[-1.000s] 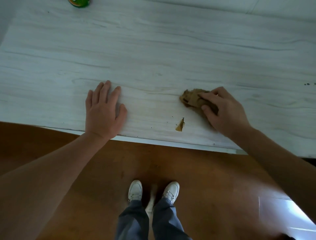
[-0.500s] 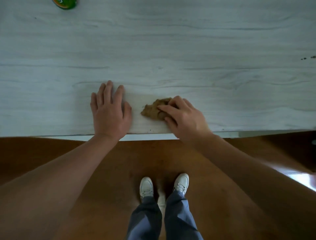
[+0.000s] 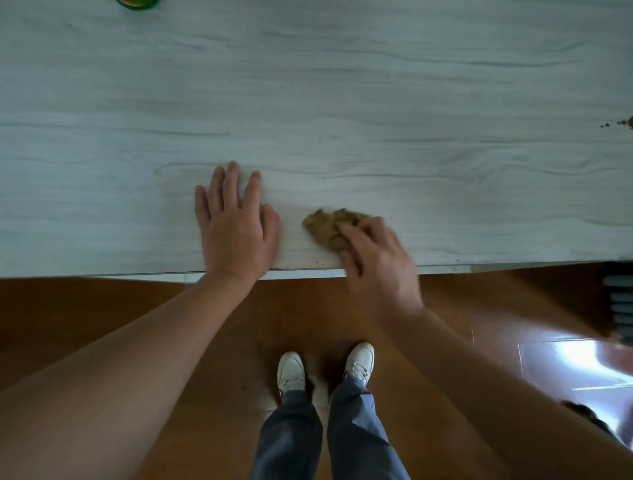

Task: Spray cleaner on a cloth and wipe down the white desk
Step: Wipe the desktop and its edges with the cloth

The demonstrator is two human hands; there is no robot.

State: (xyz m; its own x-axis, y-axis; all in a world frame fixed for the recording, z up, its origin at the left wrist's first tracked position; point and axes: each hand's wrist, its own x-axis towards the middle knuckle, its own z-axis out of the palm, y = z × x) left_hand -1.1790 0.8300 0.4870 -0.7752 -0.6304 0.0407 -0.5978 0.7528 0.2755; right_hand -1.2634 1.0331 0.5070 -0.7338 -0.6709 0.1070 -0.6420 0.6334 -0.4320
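While left hand (image 3: 236, 236) rests flat on white desk (image 3: 342, 85), right hand (image 3: 376, 263) grips crumpled cloth (image 3: 325, 228): probably soft, light; hold bunched.

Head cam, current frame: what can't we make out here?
1. green object, head view: cut off by the top edge; what it is cannot be told.
2. brown cloth: its near part is hidden under the right hand, which is blurred.
3. dark specks on the white desk: too small, cut by the right edge.
4. grey ribbed thing: cut by the right edge.
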